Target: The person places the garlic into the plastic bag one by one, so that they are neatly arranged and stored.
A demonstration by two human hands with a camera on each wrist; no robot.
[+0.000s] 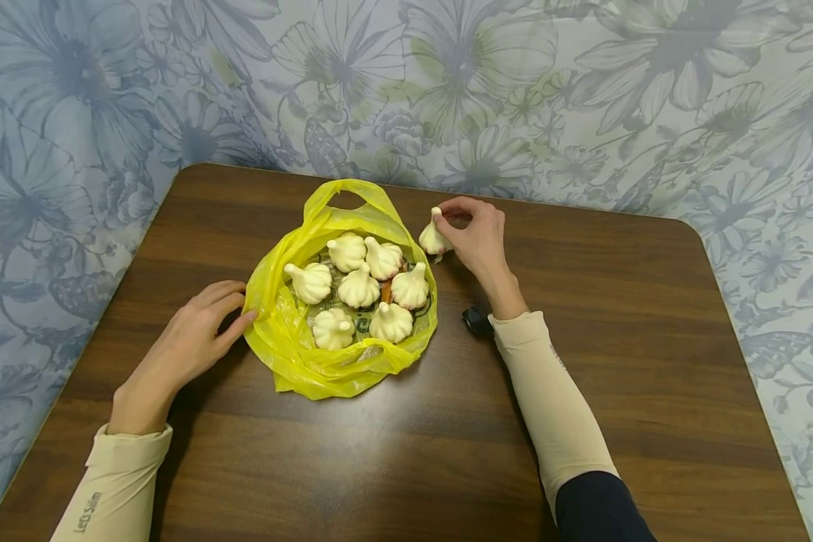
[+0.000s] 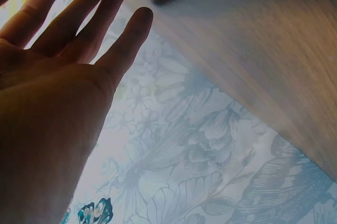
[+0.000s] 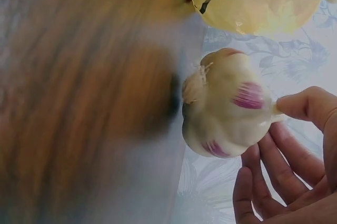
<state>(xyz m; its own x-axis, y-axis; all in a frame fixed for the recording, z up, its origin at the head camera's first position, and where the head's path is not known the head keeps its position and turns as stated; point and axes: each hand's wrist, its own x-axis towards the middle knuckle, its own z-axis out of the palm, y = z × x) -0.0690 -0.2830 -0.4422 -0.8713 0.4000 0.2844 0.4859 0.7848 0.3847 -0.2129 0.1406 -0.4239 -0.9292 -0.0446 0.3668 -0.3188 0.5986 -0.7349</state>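
Note:
A yellow plastic bag [image 1: 266,342] sits on the table with its mouth spread wide. Several whitish garlic bulbs [image 1: 359,287] lie inside it. At the bag's left rim is my left hand [image 1: 193,331], its thumb and fingertips touching the plastic; the left wrist view shows the fingers fairly straight and spread. My right hand [image 1: 476,237] pinches the stem of another garlic bulb [image 3: 229,103] between thumb and fingers, just right of the bag near the table's far side. Purple streaks and a tuft of roots show on this bulb in the right wrist view.
The brown wooden table [image 1: 616,339] has rounded far corners and meets a wall [image 1: 488,98] with floral paper. A small black object [image 1: 476,321] is beside the right wrist. The bag's handle loop [image 1: 348,188] stands up at the back.

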